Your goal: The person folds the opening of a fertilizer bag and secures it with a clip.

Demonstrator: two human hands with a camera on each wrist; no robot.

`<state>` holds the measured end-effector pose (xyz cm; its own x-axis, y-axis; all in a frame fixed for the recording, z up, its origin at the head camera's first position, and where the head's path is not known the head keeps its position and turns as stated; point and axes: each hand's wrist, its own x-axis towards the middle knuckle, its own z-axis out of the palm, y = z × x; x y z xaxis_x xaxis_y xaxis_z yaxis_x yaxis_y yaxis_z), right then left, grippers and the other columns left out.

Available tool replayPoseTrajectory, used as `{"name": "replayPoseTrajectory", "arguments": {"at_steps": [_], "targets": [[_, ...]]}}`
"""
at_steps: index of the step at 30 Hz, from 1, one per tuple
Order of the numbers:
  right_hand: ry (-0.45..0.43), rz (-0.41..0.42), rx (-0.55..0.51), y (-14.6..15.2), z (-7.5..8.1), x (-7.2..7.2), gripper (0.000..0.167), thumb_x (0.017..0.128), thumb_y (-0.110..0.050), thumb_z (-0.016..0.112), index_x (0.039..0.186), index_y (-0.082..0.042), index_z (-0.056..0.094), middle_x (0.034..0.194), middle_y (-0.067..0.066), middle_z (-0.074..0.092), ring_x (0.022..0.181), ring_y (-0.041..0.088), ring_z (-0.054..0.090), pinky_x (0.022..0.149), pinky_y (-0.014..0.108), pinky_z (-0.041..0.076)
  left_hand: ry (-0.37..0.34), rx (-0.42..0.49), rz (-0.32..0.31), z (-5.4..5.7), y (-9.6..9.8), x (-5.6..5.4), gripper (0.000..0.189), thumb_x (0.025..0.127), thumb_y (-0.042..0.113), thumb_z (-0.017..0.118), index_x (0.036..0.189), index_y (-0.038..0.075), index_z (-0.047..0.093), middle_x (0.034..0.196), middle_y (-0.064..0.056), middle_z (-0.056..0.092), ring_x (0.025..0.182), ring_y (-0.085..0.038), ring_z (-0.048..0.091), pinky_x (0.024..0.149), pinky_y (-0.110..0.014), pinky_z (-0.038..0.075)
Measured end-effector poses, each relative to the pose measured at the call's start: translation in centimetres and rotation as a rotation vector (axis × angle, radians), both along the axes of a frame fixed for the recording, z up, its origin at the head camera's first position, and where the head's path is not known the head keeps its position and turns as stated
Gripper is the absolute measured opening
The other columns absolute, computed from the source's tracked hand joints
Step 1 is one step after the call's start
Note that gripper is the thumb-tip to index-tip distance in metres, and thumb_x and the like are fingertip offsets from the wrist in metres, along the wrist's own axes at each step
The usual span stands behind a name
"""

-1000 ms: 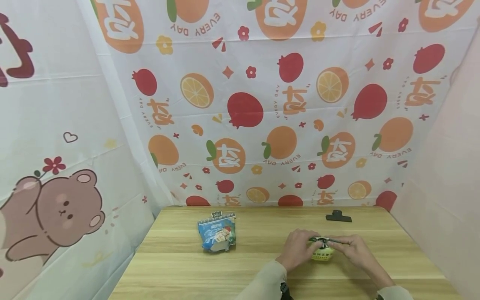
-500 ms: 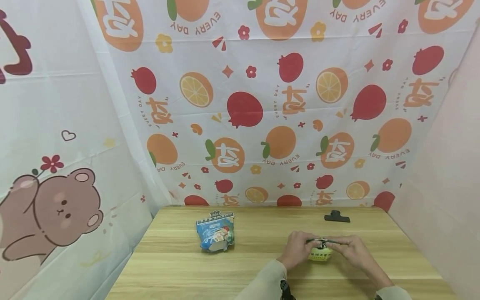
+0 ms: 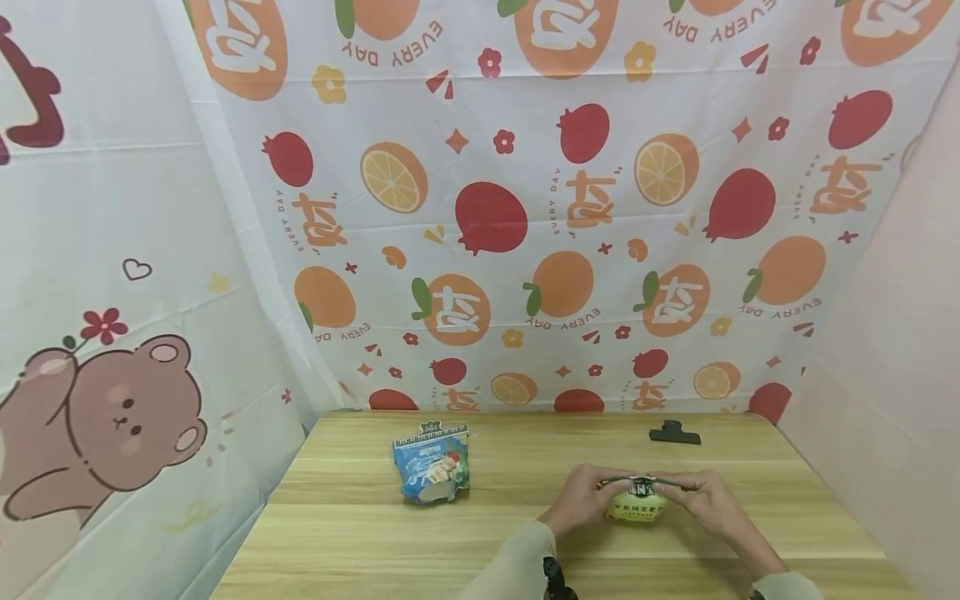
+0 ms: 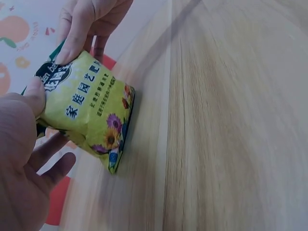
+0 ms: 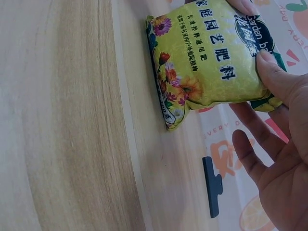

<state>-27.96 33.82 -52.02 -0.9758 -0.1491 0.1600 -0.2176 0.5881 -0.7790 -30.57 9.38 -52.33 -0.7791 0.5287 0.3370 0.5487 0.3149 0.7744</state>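
Note:
A small yellow-green bag of garden fertilizer (image 3: 636, 509), printed with flowers and dark lettering, stands over the table between my two hands. Its dark green top edge looks drawn out sideways. My left hand (image 3: 579, 500) pinches one top corner, the thumb lying on the printed front in the left wrist view. At the opposite corner my right hand (image 3: 708, 500) pinches the same edge between thumb and fingers. The right wrist view shows the bag's front (image 5: 207, 57) rounded and full, with its bottom edge at the wooden tabletop. The fingers behind the bag are partly hidden.
A black wide-jawed clip (image 3: 675, 432) lies near the table's back right edge, beyond the right hand. Left of centre sits a blue bag (image 3: 435, 475) with a patterned clip (image 3: 432, 433) along its top. A fruit-print curtain (image 3: 525, 275) hangs behind the wooden table (image 3: 360, 542).
My left hand has slid a little left along the bag's top, so more of the dark label and yellow front shows. The right hand stays almost in place.

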Motion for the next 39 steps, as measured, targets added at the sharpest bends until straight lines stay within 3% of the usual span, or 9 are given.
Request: {"name": "replayPoseTrajectory", "arguments": {"at_steps": [7, 13, 19, 24, 28, 31, 35, 39], "targets": [[0.027, 0.012, 0.032, 0.2, -0.1, 0.0, 0.024, 0.094, -0.035, 0.07, 0.109, -0.02, 0.08, 0.12, 0.004, 0.076, 0.11, 0.008, 0.069, 0.093, 0.034, 0.059, 0.038, -0.024, -0.01, -0.1, -0.2, -0.1, 0.03, 0.105, 0.033, 0.055, 0.124, 0.019, 0.073, 0.123, 0.001, 0.074, 0.108, -0.002, 0.07, 0.088, -0.015, 0.052], [0.071, 0.084, 0.059, 0.5, 0.0, -0.1, 0.024, 0.099, -0.03, 0.065, 0.114, -0.016, 0.078, 0.122, 0.009, 0.075, 0.109, -0.003, 0.065, 0.091, 0.028, 0.057, 0.041, -0.009, 0.025, -0.3, -0.1, -0.1, 0.028, 0.104, 0.03, 0.057, 0.12, 0.017, 0.076, 0.119, 0.0, 0.076, 0.105, -0.004, 0.072, 0.087, -0.015, 0.053], [0.047, 0.09, 0.049, 0.6, 0.1, -0.1, 0.026, 0.101, -0.031, 0.062, 0.118, -0.016, 0.076, 0.123, 0.009, 0.075, 0.106, -0.008, 0.062, 0.086, 0.021, 0.052, 0.04, 0.009, 0.083, -0.7, 0.5, 0.1, 0.028, 0.103, 0.032, 0.057, 0.117, 0.016, 0.077, 0.11, -0.002, 0.079, 0.098, -0.003, 0.073, 0.083, -0.015, 0.054], [-0.007, 0.053, 0.054, 0.1, 0.5, -0.3, 0.032, 0.098, -0.039, 0.065, 0.124, -0.021, 0.073, 0.13, 0.008, 0.071, 0.107, -0.004, 0.062, 0.086, 0.021, 0.052, 0.071, 0.017, 0.115, -0.8, 0.7, 0.2, 0.029, 0.105, 0.031, 0.056, 0.118, 0.014, 0.076, 0.108, -0.002, 0.079, 0.098, -0.003, 0.073, 0.083, -0.017, 0.056], [0.022, 0.048, 0.086, -0.7, 0.7, -0.8, 0.036, 0.093, -0.043, 0.07, 0.123, -0.023, 0.074, 0.129, 0.002, 0.072, 0.115, 0.012, 0.065, 0.096, 0.04, 0.055, 0.072, 0.015, 0.118, -0.6, 0.6, 0.4, 0.03, 0.105, 0.03, 0.055, 0.119, 0.013, 0.076, 0.11, -0.002, 0.079, 0.101, -0.005, 0.073, 0.085, -0.018, 0.056], [0.072, 0.079, 0.091, -1.3, 0.9, -1.2, 0.034, 0.09, -0.043, 0.073, 0.118, -0.024, 0.076, 0.124, -0.001, 0.075, 0.119, 0.014, 0.065, 0.1, 0.051, 0.054, 0.074, 0.008, 0.118, -0.5, 0.5, 0.5, 0.03, 0.105, 0.03, 0.056, 0.12, 0.013, 0.075, 0.113, -0.002, 0.078, 0.104, -0.007, 0.073, 0.088, -0.02, 0.056], [0.092, 0.124, 0.063, -1.7, 1.0, -1.5, 0.028, 0.09, -0.04, 0.075, 0.113, -0.024, 0.079, 0.116, -0.001, 0.078, 0.111, 0.003, 0.067, 0.096, 0.038, 0.057, 0.069, 0.0, 0.126, -0.5, 0.6, 0.4, 0.03, 0.105, 0.031, 0.055, 0.12, 0.013, 0.075, 0.115, -0.001, 0.077, 0.106, -0.006, 0.072, 0.089, -0.019, 0.056], [0.088, 0.125, 0.041, -1.8, 1.0, -1.5, 0.024, 0.09, -0.035, 0.075, 0.108, -0.019, 0.08, 0.112, 0.003, 0.078, 0.106, 0.003, 0.07, 0.092, 0.033, 0.058, 0.1, -0.014, 0.132, -0.5, 0.7, 0.4, 0.029, 0.105, 0.03, 0.056, 0.116, 0.014, 0.077, 0.112, 0.0, 0.078, 0.102, -0.003, 0.072, 0.087, -0.017, 0.055]]}}
